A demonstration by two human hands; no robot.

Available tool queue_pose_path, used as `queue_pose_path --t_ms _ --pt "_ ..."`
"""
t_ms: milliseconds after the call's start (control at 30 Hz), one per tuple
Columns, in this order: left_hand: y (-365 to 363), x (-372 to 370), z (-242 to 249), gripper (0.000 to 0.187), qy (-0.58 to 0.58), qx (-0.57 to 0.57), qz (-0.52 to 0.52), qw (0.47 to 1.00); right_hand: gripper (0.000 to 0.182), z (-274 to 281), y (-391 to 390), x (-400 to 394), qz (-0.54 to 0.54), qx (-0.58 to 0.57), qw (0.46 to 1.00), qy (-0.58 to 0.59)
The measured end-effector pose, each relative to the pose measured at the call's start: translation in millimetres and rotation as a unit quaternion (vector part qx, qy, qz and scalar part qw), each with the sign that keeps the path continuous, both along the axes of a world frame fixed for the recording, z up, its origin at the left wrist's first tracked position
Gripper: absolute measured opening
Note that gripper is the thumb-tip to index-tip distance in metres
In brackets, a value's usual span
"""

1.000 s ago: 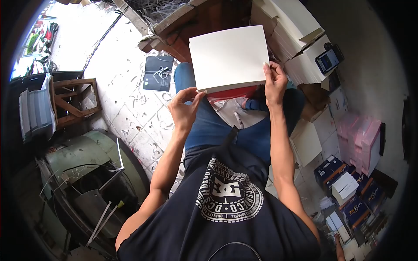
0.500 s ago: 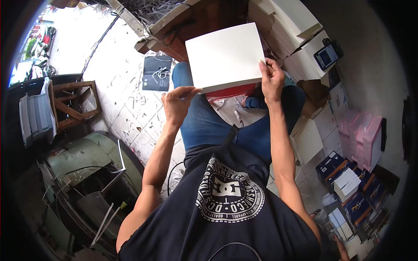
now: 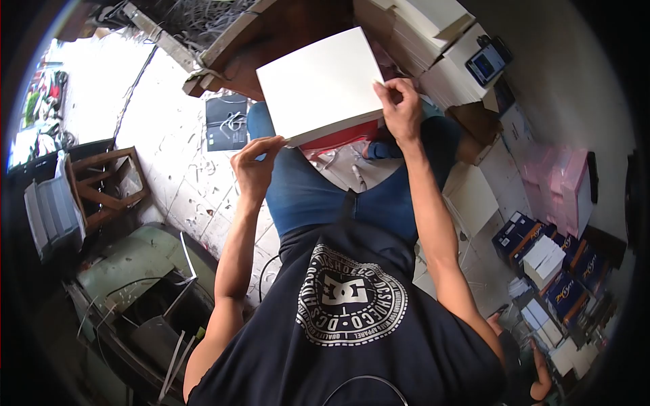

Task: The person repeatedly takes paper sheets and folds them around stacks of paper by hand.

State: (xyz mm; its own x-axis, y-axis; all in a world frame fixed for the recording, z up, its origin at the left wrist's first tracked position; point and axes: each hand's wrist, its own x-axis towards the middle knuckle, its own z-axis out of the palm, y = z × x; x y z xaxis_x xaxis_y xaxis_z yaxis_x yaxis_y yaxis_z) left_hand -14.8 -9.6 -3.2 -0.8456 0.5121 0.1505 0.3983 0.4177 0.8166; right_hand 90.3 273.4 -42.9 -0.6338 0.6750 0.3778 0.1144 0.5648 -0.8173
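A thick stack of white paper (image 3: 319, 84) lies tilted in front of my knees, above a red surface (image 3: 340, 137) that shows only along its near side. My left hand (image 3: 254, 164) is closed at the near left corner of the stack, thumb and fingers pinched on its edge. At the right edge, my right hand (image 3: 401, 111) is also closed, its thumb on top near the corner. How many sheets each hand grips cannot be made out.
Tall paper stacks (image 3: 455, 71) stand to the right, with a phone (image 3: 487, 62) mounted beside them. A wooden frame (image 3: 108, 186) and a green machine (image 3: 135, 260) are on the left. Dark blue boxes (image 3: 567, 294) sit at lower right, near another person's arm (image 3: 540, 372).
The view has shifted, so the paper and both hands appear further left. Both hands keep their hold on the stack's edges. More of another person shows at lower right.
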Motion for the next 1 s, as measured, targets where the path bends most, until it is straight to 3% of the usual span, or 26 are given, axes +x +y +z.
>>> queue_pose_path --t_ms 767,900,967,1000 --pt "2.0 2.2 -1.6 0.01 0.003 -0.012 0.009 1.0 0.03 -9.5 3.4 1.6 0.014 -0.043 0.999 -0.012" --pt "0.9 2.0 -4.9 0.012 0.016 0.0 0.01 1.0 0.027 -9.5 -4.3 0.9 0.0 0.042 0.999 0.011" --pt "0.8 0.7 -2.1 0.013 0.042 -0.019 0.01 0.999 0.038 36.6 -36.5 -6.6 -0.002 0.122 0.988 0.094" --pt "1.7 2.6 -1.9 0.013 0.052 -0.03 0.005 0.998 0.048 56.3 -62.3 -4.0 0.061 0.15 0.986 -0.046"
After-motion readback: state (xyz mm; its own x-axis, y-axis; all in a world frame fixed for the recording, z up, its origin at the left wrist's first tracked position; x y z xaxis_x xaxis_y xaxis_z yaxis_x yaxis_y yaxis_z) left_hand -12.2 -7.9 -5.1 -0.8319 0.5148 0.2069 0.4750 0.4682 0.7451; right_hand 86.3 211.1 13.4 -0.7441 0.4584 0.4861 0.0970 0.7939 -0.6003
